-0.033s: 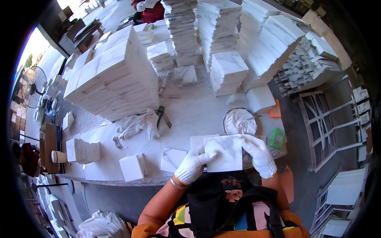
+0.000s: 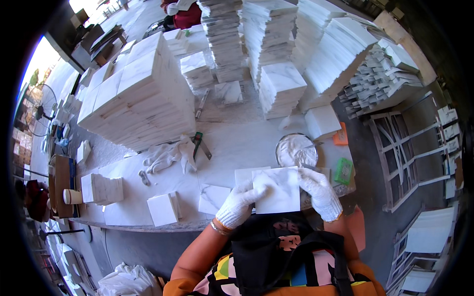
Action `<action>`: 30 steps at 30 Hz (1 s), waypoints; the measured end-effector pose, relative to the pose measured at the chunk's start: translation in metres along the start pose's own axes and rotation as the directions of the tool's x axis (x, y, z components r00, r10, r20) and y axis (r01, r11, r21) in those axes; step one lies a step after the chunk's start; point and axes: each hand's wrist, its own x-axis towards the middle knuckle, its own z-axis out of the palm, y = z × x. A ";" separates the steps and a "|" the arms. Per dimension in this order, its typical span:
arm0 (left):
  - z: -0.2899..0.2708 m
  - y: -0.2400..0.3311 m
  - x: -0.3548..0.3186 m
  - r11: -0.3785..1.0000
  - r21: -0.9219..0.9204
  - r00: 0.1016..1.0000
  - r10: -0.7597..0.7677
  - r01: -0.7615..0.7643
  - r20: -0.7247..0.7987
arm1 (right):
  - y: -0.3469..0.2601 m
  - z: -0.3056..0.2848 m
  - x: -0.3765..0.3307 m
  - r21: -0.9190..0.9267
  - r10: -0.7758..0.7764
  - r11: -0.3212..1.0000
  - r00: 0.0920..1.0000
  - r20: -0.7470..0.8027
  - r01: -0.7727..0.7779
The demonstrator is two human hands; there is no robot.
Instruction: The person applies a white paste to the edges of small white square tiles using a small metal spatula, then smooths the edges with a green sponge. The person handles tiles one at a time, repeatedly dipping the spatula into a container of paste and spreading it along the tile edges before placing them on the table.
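Observation:
A square white marble tile (image 2: 277,191) with grey veins is held up over the near table edge, its face toward me. My left hand (image 2: 239,203), in a white knitted glove, grips its left side, thumb on the face. My right hand (image 2: 320,191), gloved too, holds the upper right edge; its fingertips are partly behind the tile. Behind it lies another pale tile (image 2: 251,174), partly hidden. To the left, a grey-veined tile (image 2: 212,198) lies on the table. Just beyond my right hand sits a round metal dish (image 2: 296,151) of white paste or powder.
Tall tile stacks (image 2: 143,93) stand on the far side of the table (image 2: 232,143). A green-handled square (image 2: 201,144) lies against loose gloves (image 2: 170,155). Green block (image 2: 343,170) and orange block (image 2: 340,134) sit at the right edge. Metal racks (image 2: 402,158) stand beyond. Another person (image 2: 185,15) is at far back.
The view has shifted very slightly, so everything sits a few pixels further left. Both hands keep the same hold on the tile.

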 end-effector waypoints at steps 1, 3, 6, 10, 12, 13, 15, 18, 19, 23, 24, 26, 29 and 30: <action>0.000 -0.004 0.000 0.999 -0.035 0.999 -0.012 0.010 -0.044 | -0.001 0.003 0.001 0.047 0.036 0.998 0.998 0.055 -0.039; 0.000 -0.008 0.008 0.992 -0.122 0.991 0.015 -0.031 -0.133 | 0.000 0.001 0.002 -0.001 0.011 1.000 0.999 0.043 -0.011; -0.015 -0.014 0.024 0.962 -0.273 0.979 -0.052 -0.004 -0.198 | 0.003 0.002 0.005 -0.030 -0.033 0.999 0.999 0.006 0.033; -0.003 -0.009 0.033 0.960 -0.278 0.980 -0.070 0.016 -0.186 | 0.000 -0.002 0.010 -0.008 -0.036 0.999 0.999 -0.040 0.035; -0.006 -0.012 0.036 0.971 -0.237 0.994 -0.005 -0.020 -0.106 | -0.004 -0.001 0.011 0.022 -0.055 0.998 0.996 -0.064 0.056; -0.001 -0.009 0.035 0.962 -0.274 0.996 -0.034 0.009 -0.087 | -0.004 -0.002 0.012 0.049 -0.033 0.998 0.997 -0.074 0.037; 0.011 0.003 0.031 0.936 -0.345 0.995 -0.087 0.063 -0.055 | -0.003 -0.004 0.013 0.104 0.013 0.995 0.996 -0.085 -0.004; -0.001 -0.009 0.034 0.942 -0.334 0.995 -0.075 0.047 -0.072 | -0.001 -0.006 0.015 0.118 -0.005 0.993 0.997 -0.072 0.013; -0.002 -0.011 0.035 0.951 -0.309 0.996 -0.050 0.026 -0.072 | -0.002 -0.005 0.015 0.194 0.028 0.981 0.997 -0.067 -0.014; -0.007 -0.017 0.033 0.924 -0.382 0.998 -0.048 0.034 -0.027 | 0.001 -0.008 0.017 0.183 0.025 0.983 0.994 -0.106 -0.005; -0.008 -0.018 0.032 0.922 -0.384 0.999 -0.037 0.035 0.003 | 0.000 -0.006 0.017 0.195 0.027 0.981 0.994 -0.103 -0.007; -0.003 -0.014 0.030 0.920 -0.389 0.997 -0.018 0.047 0.077 | -0.004 -0.006 0.016 0.216 0.028 0.976 0.994 -0.109 -0.004; -0.003 -0.016 0.029 0.965 -0.262 0.997 0.001 0.021 0.081 | -0.003 -0.007 0.016 0.201 0.018 0.980 0.991 -0.132 0.009; -0.004 -0.017 0.029 0.964 -0.265 0.995 0.008 0.017 0.095 | -0.003 -0.008 0.015 0.197 0.008 0.980 0.990 -0.139 0.019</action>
